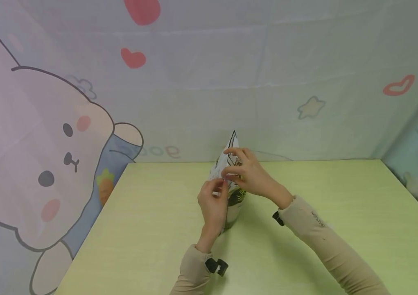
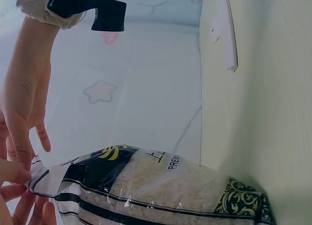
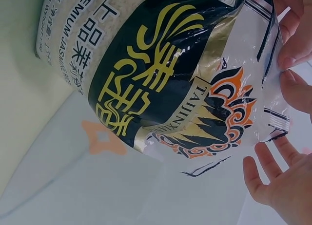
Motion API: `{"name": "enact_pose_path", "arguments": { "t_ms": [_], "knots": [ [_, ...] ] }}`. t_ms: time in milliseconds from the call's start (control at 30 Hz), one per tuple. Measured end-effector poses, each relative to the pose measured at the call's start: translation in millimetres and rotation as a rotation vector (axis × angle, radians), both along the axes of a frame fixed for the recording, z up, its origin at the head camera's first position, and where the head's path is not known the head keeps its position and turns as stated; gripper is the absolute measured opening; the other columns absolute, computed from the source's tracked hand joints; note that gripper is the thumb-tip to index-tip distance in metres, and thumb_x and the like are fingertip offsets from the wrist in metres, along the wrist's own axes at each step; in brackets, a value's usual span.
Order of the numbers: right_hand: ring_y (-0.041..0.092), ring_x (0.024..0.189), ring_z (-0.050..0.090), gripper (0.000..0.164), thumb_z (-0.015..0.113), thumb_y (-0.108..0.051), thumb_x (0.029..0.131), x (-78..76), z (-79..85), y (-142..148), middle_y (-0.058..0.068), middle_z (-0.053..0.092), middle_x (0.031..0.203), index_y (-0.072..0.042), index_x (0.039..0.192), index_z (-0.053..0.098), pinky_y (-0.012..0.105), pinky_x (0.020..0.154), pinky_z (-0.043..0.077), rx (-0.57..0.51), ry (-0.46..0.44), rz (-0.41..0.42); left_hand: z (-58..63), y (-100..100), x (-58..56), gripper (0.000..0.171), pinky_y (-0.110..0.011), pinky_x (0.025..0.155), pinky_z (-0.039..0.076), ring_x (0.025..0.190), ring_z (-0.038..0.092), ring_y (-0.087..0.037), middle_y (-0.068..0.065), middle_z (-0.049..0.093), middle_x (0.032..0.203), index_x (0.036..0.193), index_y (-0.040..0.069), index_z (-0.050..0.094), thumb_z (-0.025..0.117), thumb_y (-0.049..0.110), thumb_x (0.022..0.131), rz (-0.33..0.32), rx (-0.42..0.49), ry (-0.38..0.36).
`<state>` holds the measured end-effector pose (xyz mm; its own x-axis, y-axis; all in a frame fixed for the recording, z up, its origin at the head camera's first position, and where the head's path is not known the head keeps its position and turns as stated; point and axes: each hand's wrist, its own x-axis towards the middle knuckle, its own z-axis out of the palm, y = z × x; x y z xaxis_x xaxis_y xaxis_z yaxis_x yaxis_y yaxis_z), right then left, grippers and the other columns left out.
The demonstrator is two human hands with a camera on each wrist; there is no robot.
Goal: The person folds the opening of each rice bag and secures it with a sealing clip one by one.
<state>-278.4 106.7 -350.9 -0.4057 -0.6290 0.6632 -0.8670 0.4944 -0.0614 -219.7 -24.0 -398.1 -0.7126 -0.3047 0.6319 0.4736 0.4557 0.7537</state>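
A clear printed bag of rice (image 1: pixel 233 205) stands on the table, with a dark and gold label and its pointed top upward. My left hand (image 1: pixel 213 203) pinches the near edge of its upper part between thumb and fingers. From the right, my right hand (image 1: pixel 254 174) pinches that edge close by, its thumb and fingertips meeting the left fingertips. In the right wrist view, the bag's label (image 3: pixel 146 74) faces the camera, and other right fingers (image 3: pixel 273 171) spread along the top edge. Rice grains (image 2: pixel 146 181) show through the bag in the left wrist view.
The pale yellow-green table (image 1: pixel 150 213) extends to both sides of the bag. Behind it hangs a printed cloth (image 1: pixel 209 61) with hearts and a rabbit figure. Black camera mounts (image 1: pixel 216 266) sit at both cuffs. A thin white strip (image 2: pixel 224 30) shows in the left wrist view.
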Motion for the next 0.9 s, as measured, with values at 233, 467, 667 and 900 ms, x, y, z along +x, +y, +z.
{"name": "enact_pose_path", "arguments": {
  "t_ms": [233,467,667,900],
  "knots": [
    [0.028,0.103,0.042,0.016,0.067,-0.004,0.075,0.8,0.3,-2.9,0.014,0.048,0.121,-0.02,0.077,0.066,0.045,0.085,0.038,-0.033,-0.004,-0.015,-3.0,-0.5,-1.3,0.007,-0.022,0.052,0.048,0.061,0.058,-0.019,-0.01,0.06,0.07,0.077,0.003,0.065,0.061,0.007,0.081,0.016,-0.025,0.021],
    [0.028,0.099,0.045,0.016,0.068,-0.004,0.075,-1.8,-2.7,-4.6,0.013,0.053,0.116,-0.019,0.072,0.066,0.043,0.083,0.04,-0.087,0.051,-0.028,-7.5,0.1,-0.2,0.007,-0.024,0.052,0.049,0.063,0.058,-0.018,-0.009,0.059,0.072,0.076,0.005,0.064,0.06,0.007,0.081,0.026,-0.049,0.033],
    [0.029,0.101,0.045,0.022,0.065,0.003,0.074,-9.5,-4.0,-2.6,0.013,0.055,0.114,-0.019,0.071,0.067,0.04,0.079,0.043,-0.131,0.06,-0.015,-10.6,1.8,-0.7,0.007,-0.021,0.051,0.048,0.061,0.057,-0.018,-0.009,0.058,0.071,0.073,0.004,0.062,0.061,0.006,0.08,0.044,-0.053,0.034],
    [0.03,0.101,0.045,0.022,0.065,0.003,0.075,-14.9,-4.1,-1.6,0.014,0.056,0.113,-0.019,0.072,0.066,0.039,0.077,0.044,-0.15,0.086,-0.012,-13.8,1.1,0.5,0.005,-0.023,0.051,0.048,0.061,0.059,-0.018,-0.009,0.059,0.071,0.075,0.004,0.063,0.062,0.006,0.079,0.052,-0.067,0.039]
  ]
}}
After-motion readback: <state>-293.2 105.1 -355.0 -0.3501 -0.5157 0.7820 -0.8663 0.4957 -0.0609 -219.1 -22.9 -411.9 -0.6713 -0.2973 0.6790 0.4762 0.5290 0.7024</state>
